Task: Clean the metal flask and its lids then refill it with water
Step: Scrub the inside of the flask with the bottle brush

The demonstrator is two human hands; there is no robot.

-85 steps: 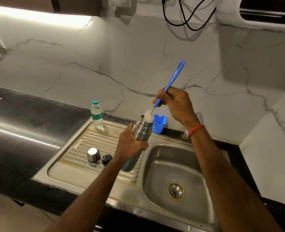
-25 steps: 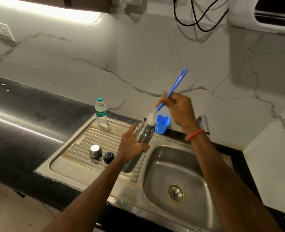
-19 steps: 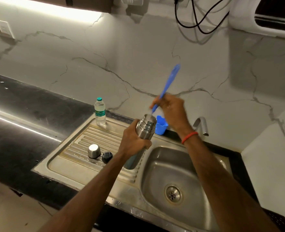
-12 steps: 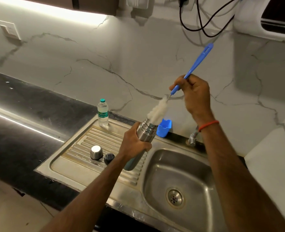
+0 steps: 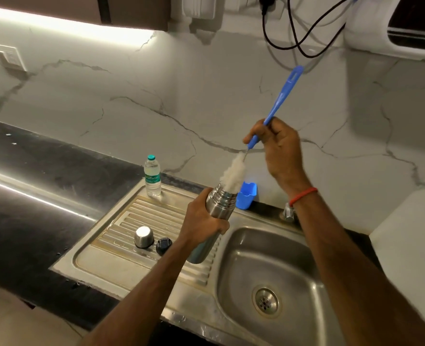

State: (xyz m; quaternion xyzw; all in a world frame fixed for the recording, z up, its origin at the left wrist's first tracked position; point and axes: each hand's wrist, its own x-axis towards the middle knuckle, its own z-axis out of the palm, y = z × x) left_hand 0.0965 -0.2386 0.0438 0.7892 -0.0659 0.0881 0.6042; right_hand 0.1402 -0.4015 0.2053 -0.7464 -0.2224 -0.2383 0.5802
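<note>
Fingers (image 5: 221, 228) grip ribbed steel flask (image 5: 220, 203), fluffy brush (image 5: 233, 174).

Left hand (image 5: 201, 224) gripping flask (image 5: 220, 203), right hand (image 5: 278, 148) holding brush (image 5: 236, 172)

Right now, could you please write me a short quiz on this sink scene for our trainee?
1. True or false: the steel lid and the black lid are screwed onto the flask.
2. Which of the hands grips the flask? A) left B) right
3. What does the right hand hold?
Key: 1. False; both stand on the drainboard. 2. A, the left hand. 3. The blue-handled brush, bristles at the flask's mouth.
</note>
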